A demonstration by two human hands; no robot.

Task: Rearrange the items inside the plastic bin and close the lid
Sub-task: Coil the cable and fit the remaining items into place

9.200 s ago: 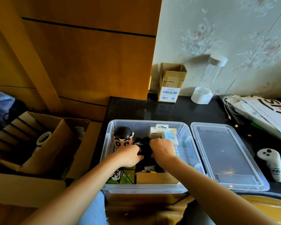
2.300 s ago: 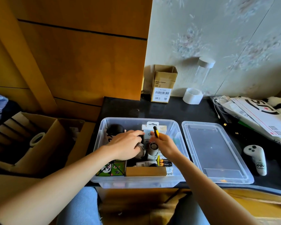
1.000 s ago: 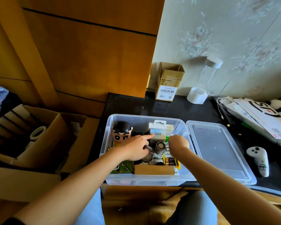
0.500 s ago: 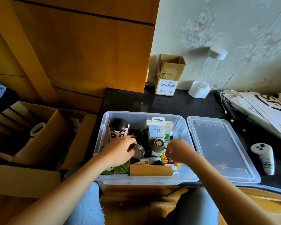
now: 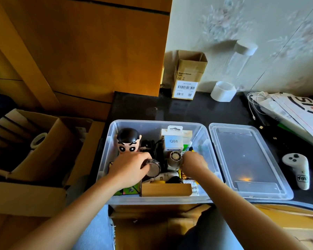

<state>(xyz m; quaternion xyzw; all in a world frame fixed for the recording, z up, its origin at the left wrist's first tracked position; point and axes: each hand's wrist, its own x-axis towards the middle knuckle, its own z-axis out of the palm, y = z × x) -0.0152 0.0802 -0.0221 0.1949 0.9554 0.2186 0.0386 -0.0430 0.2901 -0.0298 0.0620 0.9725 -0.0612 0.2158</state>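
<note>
Step in hand, by my reading: sorting small items inside the clear plastic bin (image 5: 105, 156), which sits at the near edge of the black desk (image 5: 179, 109), lid not yet on. Far left, an open cardboard carton (image 5: 49, 141) stands close beside the bin wall, so little elbow room on that side. In the bin's far-left corner a cartoon figure (image 5: 128, 141) stands upright. Left hand (image 5: 129, 170) is curled over a dark round cylinder (image 5: 153, 169) near the middle, fingers wrapped on its top; hold looks firm. Advice: lift it straight up before shifting, since the black cables (image 5: 154, 146) just behind could snag. A mini fan (image 5: 174, 158) stands in front of the Q88 box (image 5: 173, 141). Right hand (image 5: 193, 164) is curled just right of the fan, over the battery pack (image 5: 186, 177); cannot tell whether it holds anything. A wooden box (image 5: 165, 189) fills the near wall. Tall items should lie below the rim or the lid will not seat. The clear lid (image 5: 246, 159) lies flat, just beside the bin on the right, within easy reach; a white controller (image 5: 297, 170) rests near its right edge, so lift the lid rather than slide it.
</note>
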